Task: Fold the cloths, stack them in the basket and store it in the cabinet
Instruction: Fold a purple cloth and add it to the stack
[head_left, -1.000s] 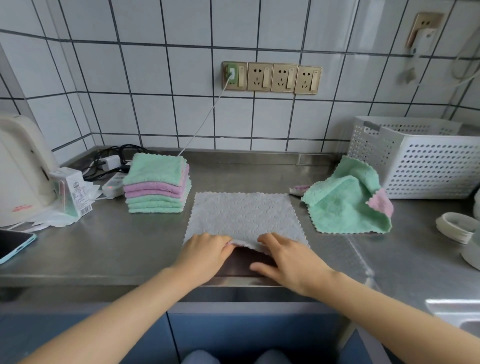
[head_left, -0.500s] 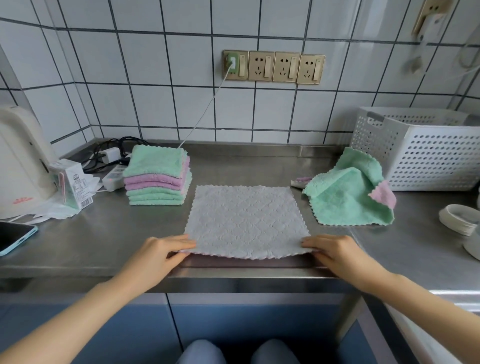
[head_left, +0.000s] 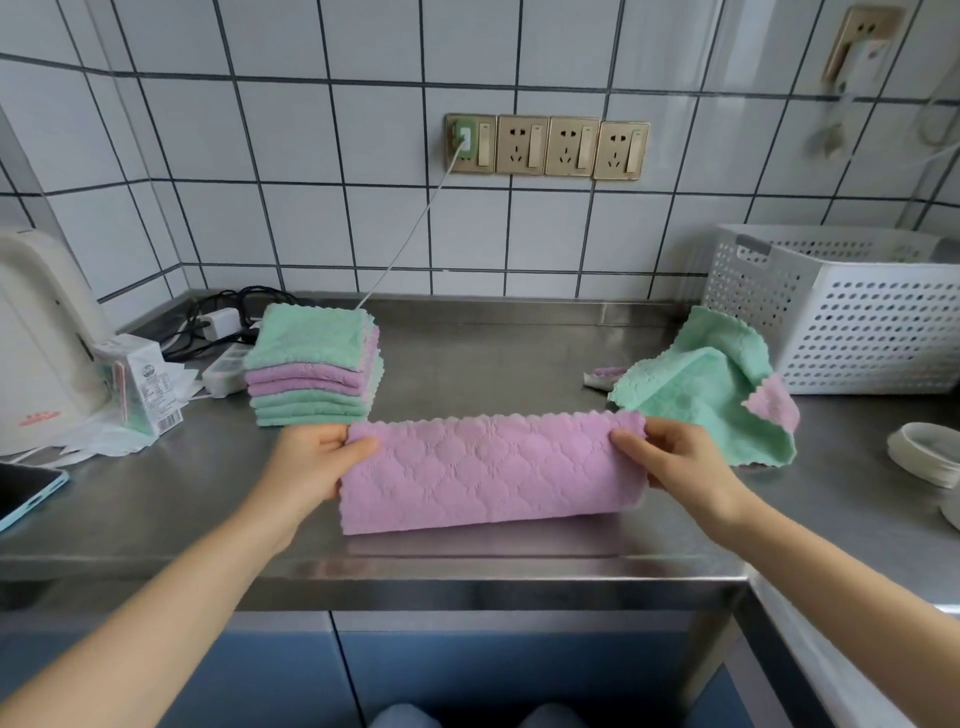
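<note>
The left hand (head_left: 311, 462) pinched the left end of a quilted pink microfibre cloth (head_left: 488, 475) at centre frame, thumb on top, while the right hand (head_left: 680, 462) pinched its right end the same way. The cloth lay folded over along the front of the stainless steel counter (head_left: 493, 358). A stack of folded green and pink cloths (head_left: 314, 371) sat at left centre. A loose green cloth (head_left: 701, 395) lay right of centre, beside the white perforated plastic basket (head_left: 852, 317).
</note>
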